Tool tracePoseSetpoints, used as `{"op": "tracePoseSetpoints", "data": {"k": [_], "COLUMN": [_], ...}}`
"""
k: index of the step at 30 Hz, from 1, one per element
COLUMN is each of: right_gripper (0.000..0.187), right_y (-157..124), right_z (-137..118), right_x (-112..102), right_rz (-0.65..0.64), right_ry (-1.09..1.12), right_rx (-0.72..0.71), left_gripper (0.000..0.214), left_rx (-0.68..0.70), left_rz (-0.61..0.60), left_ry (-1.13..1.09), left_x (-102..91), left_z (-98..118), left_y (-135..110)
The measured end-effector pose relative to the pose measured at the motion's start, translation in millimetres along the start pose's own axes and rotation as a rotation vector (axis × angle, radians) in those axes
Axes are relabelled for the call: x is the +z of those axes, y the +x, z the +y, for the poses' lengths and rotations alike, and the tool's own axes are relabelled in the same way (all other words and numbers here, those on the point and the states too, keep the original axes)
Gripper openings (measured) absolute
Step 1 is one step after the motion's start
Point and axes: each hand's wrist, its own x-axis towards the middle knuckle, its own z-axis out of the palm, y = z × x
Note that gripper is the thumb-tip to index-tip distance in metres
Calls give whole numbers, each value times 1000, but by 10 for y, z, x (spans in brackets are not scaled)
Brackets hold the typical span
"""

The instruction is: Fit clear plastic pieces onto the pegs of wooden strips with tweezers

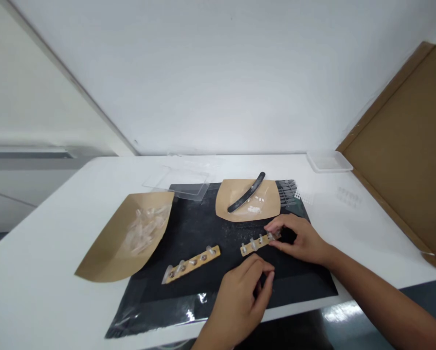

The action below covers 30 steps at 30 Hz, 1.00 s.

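Presently, the yellow strip point(257, 246) at right sits over the black mat point(190, 226), its right end pinched by the right hand point(302, 239), fingers nearly closed; light, steady pressure should spare its clear tabs point(253, 244). Left hand point(243, 291): fingers curled, contents indeterminable.

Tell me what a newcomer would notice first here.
Probably the curved black nail file, lying across the smaller brown tray at the back of the black mat. Next, the larger brown tray of clear nail tips at the left. Then the right hand, its fingers around the right end of a small yellowish strip.
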Motion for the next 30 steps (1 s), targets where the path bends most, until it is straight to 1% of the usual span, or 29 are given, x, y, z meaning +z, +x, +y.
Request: {"op": "tracePoseSetpoints", "data": {"k": [6,10,14,17,21,26,30], "right_gripper": [30,33,38,42,41,40,36], "right_y": [-1,-3,-6,-8,-12,-9,2], "right_z": [-6,-7,16,42,60,71,103], "right_x": [-26,-39,-29,-16,-10,-12,-18], "right_rz": [-19,-49,-47,-52,-60,-68,-71], "right_ry": [-5,-53,-80,-56,-21,65,78], "right_rx": [4,20,39,50,57,114,114], "left_gripper": [14,14,13,13,13,13,13], "left_rx": [-3,2,7,14,21,19,21], "left_rz": [-14,-9,-5,-7,0,-4,-2], "left_ry": [-10,-10,-6,-4,2,7,12], "left_x": [-2,1,9,0,-18,-14,-2], "left_z": [-3,-18,-16,0,13,1,-8], "left_y": [-4,-8,-13,-15,-9,-4,-8]}}
